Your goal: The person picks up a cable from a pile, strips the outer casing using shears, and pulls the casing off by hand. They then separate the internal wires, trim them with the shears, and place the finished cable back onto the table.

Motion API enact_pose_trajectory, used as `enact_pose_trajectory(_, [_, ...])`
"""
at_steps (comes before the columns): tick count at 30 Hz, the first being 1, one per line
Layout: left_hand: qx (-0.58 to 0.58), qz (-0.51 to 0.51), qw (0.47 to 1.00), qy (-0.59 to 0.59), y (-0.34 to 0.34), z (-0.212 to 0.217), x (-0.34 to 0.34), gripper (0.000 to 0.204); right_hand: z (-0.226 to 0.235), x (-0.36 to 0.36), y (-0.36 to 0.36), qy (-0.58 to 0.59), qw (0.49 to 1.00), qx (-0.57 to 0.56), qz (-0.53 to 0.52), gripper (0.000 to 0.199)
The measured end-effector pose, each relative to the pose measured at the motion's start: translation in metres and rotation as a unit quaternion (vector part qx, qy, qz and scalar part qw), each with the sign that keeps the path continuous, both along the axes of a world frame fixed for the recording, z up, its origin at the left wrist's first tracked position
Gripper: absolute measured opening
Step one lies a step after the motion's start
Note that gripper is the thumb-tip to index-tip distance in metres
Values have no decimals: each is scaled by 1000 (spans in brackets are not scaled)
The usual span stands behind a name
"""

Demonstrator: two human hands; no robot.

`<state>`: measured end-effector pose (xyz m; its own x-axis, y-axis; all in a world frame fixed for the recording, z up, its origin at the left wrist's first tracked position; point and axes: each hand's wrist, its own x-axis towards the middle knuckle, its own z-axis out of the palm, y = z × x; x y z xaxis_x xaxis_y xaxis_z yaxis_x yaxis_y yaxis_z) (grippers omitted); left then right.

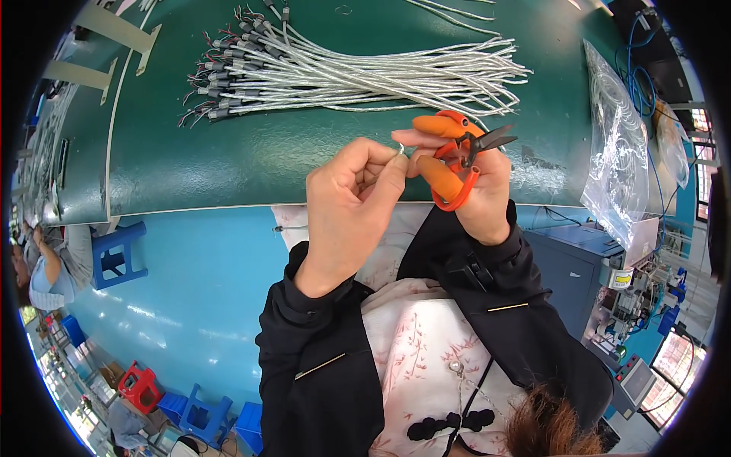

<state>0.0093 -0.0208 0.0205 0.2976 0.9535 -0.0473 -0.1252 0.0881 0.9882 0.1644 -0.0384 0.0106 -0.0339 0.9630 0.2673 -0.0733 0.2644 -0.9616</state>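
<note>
One orange snips (459, 164) | one wire bundle (358, 72) on bench | left hand (354, 202) pinching small ring (400, 148) | right hand (464, 179) clenched round snips, touching ring.

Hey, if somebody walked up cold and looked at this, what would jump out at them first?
Probably the orange-handled snips in the right hand, bright at the centre, with orange covers on two fingers. The left hand meets it, both pinching a small silvery wire end. Behind them, a big bundle of silvery cables lies fanned across the green table.
</note>
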Motion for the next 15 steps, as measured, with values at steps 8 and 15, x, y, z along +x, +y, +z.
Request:
enact_pose_trajectory(8, [-62,1,997,-54,2,3,-2,8,-1,1,1,59,998,-7,-11,37])
enact_pose_trajectory(15, [-161,-32,967,-195,7,-4,-11,10,-2,-2,-7,89,995,-32,-1,38])
